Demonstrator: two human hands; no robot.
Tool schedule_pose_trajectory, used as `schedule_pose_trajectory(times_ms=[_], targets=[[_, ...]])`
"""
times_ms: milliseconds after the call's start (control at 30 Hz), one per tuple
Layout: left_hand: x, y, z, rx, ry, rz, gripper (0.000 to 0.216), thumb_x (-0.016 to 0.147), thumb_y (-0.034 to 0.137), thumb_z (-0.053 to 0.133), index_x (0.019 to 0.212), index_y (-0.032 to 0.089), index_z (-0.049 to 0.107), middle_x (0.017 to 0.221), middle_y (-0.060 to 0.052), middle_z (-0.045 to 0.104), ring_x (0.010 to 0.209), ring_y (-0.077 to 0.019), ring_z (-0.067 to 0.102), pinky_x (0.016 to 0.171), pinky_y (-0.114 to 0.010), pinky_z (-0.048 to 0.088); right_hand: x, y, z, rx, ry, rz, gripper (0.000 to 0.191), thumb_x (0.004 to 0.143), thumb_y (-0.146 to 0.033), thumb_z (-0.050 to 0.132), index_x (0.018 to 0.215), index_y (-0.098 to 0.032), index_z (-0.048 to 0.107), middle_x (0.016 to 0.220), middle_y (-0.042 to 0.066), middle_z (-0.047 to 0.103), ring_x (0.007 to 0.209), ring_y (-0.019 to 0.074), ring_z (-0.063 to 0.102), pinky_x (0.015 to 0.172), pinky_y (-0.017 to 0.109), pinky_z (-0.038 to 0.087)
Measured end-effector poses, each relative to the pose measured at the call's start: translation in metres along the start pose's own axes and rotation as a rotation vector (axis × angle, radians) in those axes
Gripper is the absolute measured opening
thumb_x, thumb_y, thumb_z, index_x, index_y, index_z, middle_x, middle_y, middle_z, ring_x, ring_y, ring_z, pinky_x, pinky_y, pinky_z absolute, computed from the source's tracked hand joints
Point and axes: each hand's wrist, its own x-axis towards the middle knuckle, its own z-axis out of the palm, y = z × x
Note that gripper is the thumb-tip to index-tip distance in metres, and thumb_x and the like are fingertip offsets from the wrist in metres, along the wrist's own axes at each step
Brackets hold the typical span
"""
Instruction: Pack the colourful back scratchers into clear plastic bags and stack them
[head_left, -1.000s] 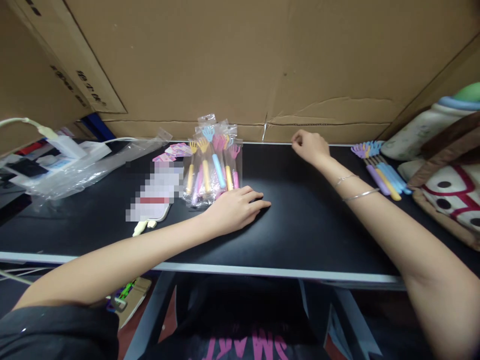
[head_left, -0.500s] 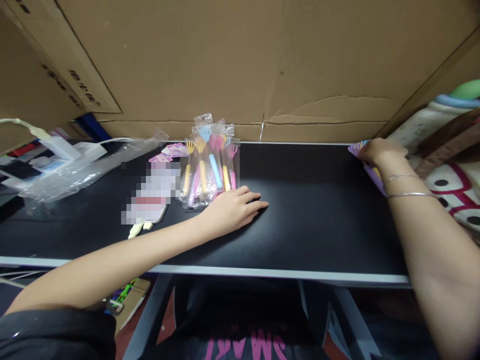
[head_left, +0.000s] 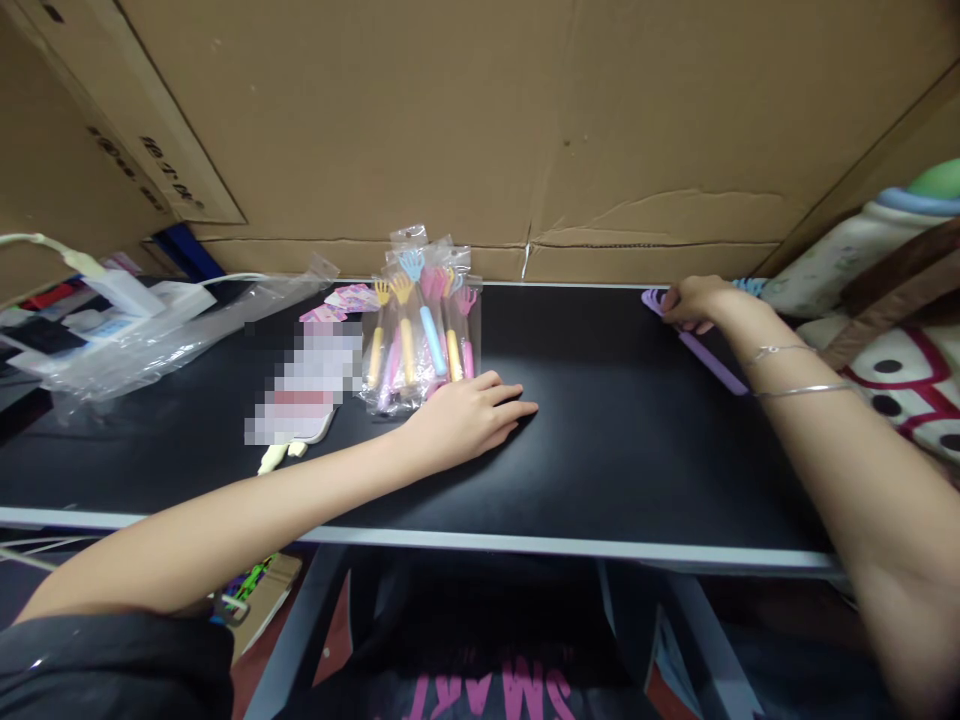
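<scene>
My right hand (head_left: 701,303), at the far right of the desk, has its fingers closed round the neck of a purple back scratcher (head_left: 712,362). The claw head points to the far left and the handle slants back under my wrist. Behind that hand, light-blue prongs (head_left: 748,286) show, the rest hidden. My left hand (head_left: 472,418) lies flat on the desk, fingers stretched and holding nothing. It is nearest to a pile of clear bags (head_left: 420,330) with several yellow, blue, pink and purple back scratchers inside, and its wrist meets the pile's lower edge.
On the black desk (head_left: 600,470), a blurred-out phone (head_left: 319,430) lies left of the bags, with pink cards (head_left: 349,298) behind it. Clear plastic wrap (head_left: 187,345) and a white power strip (head_left: 172,300) are farther left. Cardboard (head_left: 450,120) walls the back; a bottle (head_left: 840,250) and plush item (head_left: 900,370) stand right.
My right hand has moved left, bringing the purple back scratcher away from the blue prongs, which now show behind it. My left hand has stayed in place.
</scene>
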Motion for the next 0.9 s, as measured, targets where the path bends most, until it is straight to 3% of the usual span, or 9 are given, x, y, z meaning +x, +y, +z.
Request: schedule_pose_trajectory(times_ms=[100, 200, 400, 533, 700, 900], targets=[[0.000, 0.000, -0.001, 0.008, -0.006, 0.000, 0.032, 0.102, 0.027, 0.043, 0.125, 0.022, 0.065, 0.123, -0.006, 0.069, 0.100, -0.0194, 0.062, 0.079, -0.029, 0.055, -0.010, -0.024, 0.002, 0.069, -0.173, -0.024, 0.009, 0.077, -0.005, 0.067, 0.075, -0.013, 0.067, 0.053, 0.005, 0.063, 0.049, 0.0138, 0.061, 0.049, 0.025, 0.048], [0.000, 0.000, -0.001, 0.021, -0.008, 0.006, 0.033, 0.102, 0.027, 0.043, 0.126, 0.022, 0.065, 0.123, -0.007, 0.069, 0.099, -0.0192, 0.061, 0.078, -0.029, 0.055, -0.021, -0.050, 0.007, 0.133, -0.217, -0.098, 0.011, 0.077, -0.007, 0.068, 0.080, -0.017, 0.065, 0.053, 0.000, 0.061, 0.049, 0.0134, 0.061, 0.045, 0.023, 0.051], [0.000, 0.001, -0.001, 0.052, -0.002, 0.015, 0.034, 0.101, 0.026, 0.043, 0.126, 0.022, 0.065, 0.122, -0.007, 0.069, 0.096, -0.0189, 0.062, 0.077, -0.029, 0.056, -0.045, -0.096, 0.019, 0.279, -0.177, -0.270, 0.018, 0.074, -0.007, 0.070, 0.087, -0.017, 0.062, 0.058, -0.002, 0.063, 0.045, 0.0111, 0.059, 0.040, 0.021, 0.050], [0.000, 0.001, -0.001, 0.050, 0.001, 0.024, 0.034, 0.101, 0.024, 0.044, 0.127, 0.021, 0.065, 0.122, -0.006, 0.070, 0.097, -0.0193, 0.062, 0.078, -0.029, 0.056, -0.062, -0.117, 0.022, 0.347, -0.181, -0.373, 0.006, 0.079, -0.013, 0.067, 0.079, -0.017, 0.062, 0.065, 0.001, 0.066, 0.044, 0.0091, 0.057, 0.042, 0.020, 0.049], [0.000, 0.001, 0.000, 0.058, 0.001, 0.029, 0.034, 0.101, 0.025, 0.044, 0.127, 0.021, 0.065, 0.121, -0.007, 0.070, 0.095, -0.0193, 0.061, 0.078, -0.030, 0.055, -0.081, -0.128, 0.026, 0.372, -0.131, -0.484, 0.003, 0.081, -0.019, 0.065, 0.079, -0.017, 0.064, 0.061, 0.000, 0.065, 0.045, 0.0098, 0.057, 0.046, 0.021, 0.045], [0.000, 0.002, -0.001, 0.056, 0.000, 0.028, 0.034, 0.100, 0.024, 0.045, 0.127, 0.020, 0.065, 0.123, -0.007, 0.069, 0.095, -0.0205, 0.061, 0.077, -0.032, 0.056, -0.089, -0.125, 0.035, 0.389, -0.023, -0.556, 0.003, 0.078, -0.019, 0.066, 0.076, -0.018, 0.065, 0.064, 0.000, 0.065, 0.063, 0.0142, 0.062, 0.059, 0.023, 0.042]])
